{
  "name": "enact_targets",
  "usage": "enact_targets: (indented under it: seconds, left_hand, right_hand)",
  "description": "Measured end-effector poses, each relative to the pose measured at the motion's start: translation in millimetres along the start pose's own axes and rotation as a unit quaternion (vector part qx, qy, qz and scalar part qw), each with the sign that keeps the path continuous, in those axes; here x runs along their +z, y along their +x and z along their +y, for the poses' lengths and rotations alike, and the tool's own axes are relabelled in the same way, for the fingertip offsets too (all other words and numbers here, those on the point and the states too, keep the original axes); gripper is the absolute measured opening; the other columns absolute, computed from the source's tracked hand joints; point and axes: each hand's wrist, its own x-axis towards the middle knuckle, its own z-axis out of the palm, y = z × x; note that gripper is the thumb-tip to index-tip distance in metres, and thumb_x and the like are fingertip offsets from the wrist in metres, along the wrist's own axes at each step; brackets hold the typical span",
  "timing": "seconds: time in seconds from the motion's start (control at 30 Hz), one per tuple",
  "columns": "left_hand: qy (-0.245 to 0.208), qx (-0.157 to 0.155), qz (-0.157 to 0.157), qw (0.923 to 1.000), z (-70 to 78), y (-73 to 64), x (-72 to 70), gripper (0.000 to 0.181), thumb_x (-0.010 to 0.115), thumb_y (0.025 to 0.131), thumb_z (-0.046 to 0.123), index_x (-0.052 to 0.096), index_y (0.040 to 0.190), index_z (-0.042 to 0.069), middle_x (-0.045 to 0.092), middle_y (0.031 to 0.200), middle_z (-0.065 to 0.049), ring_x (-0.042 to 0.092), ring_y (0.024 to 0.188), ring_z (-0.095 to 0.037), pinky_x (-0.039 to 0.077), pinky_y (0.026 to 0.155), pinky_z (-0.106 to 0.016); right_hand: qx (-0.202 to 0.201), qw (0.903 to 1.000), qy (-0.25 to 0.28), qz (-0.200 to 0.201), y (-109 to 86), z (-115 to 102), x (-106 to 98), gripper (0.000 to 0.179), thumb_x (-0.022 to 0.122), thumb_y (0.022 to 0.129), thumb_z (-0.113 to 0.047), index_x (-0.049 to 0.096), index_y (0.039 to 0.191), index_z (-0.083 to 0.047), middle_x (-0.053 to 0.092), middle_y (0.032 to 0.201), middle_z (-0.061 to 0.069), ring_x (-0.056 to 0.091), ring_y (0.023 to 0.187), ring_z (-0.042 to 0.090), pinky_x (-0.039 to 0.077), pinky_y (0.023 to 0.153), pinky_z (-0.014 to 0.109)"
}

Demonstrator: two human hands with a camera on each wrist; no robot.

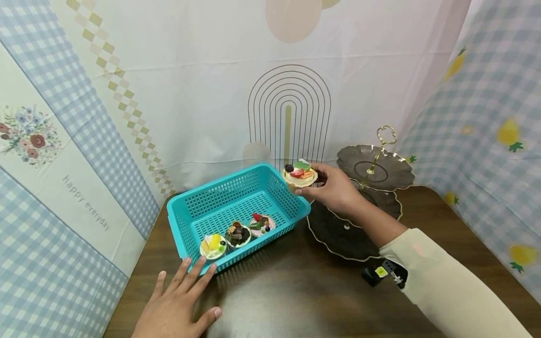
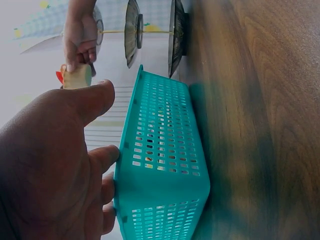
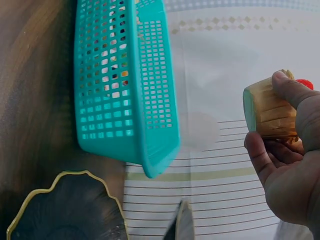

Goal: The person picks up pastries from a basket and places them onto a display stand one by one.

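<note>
My right hand grips a fruit-topped cupcake by its side, above the right end of a teal plastic basket. In the right wrist view thumb and fingers are curled round its tan pleated cup. My left hand has its fingers spread, the fingertips touching the basket's near left rim. Three more topped cupcakes stand along the basket's near side: one with yellow fruit, a dark chocolate one and one with a strawberry.
A tiered stand with dark, gold-edged scalloped plates and a gold handle stands right of the basket, its lower part partly behind my right arm. Printed cloth hangs behind the brown wooden table.
</note>
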Motion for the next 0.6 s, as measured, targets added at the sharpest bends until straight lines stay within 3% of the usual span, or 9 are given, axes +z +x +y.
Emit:
enact_targets:
  seconds: [0.17, 0.4, 0.6]
  left_hand:
    - [0.001, -0.001, -0.005, 1.0000, 0.1, 0.8, -0.3, 0.082, 0.050, 0.092, 0.077, 0.040, 0.160, 0.032, 0.028, 0.167, 0.003, 0.021, 0.154, -0.031, 0.010, 0.116, -0.072]
    - [0.009, 0.002, 0.002, 1.0000, -0.3, 0.7, 1.1, 0.081, 0.050, 0.092, 0.077, 0.041, 0.159, 0.032, 0.029, 0.167, 0.004, 0.023, 0.154, -0.031, 0.014, 0.115, -0.072]
    - [0.013, 0.010, 0.016, 0.9997, -1.6, 0.0, 3.5, 0.080, 0.052, 0.092, 0.076, 0.043, 0.158, 0.031, 0.032, 0.166, 0.003, 0.026, 0.153, -0.031, 0.015, 0.114, -0.073]
  right_hand:
    - [-0.007, 0.9998, -0.010, 0.014, -4.5, -3.8, -13.2, 0.074, 0.088, 0.084, -0.031, 0.056, 0.146, -0.005, 0.066, 0.120, 0.011, 0.064, 0.101, 0.026, 0.056, 0.076, 0.035]
    - [-0.009, 0.9993, -0.009, 0.036, -13.7, -11.2, -30.6, 0.073, 0.088, 0.084, -0.033, 0.057, 0.144, -0.004, 0.066, 0.124, 0.012, 0.064, 0.109, 0.029, 0.053, 0.084, 0.036]
    - [-0.004, 0.9993, 0.008, 0.035, -21.2, -20.9, -41.4, 0.072, 0.088, 0.085, -0.032, 0.057, 0.144, -0.003, 0.067, 0.122, 0.013, 0.065, 0.105, 0.026, 0.056, 0.077, 0.025]
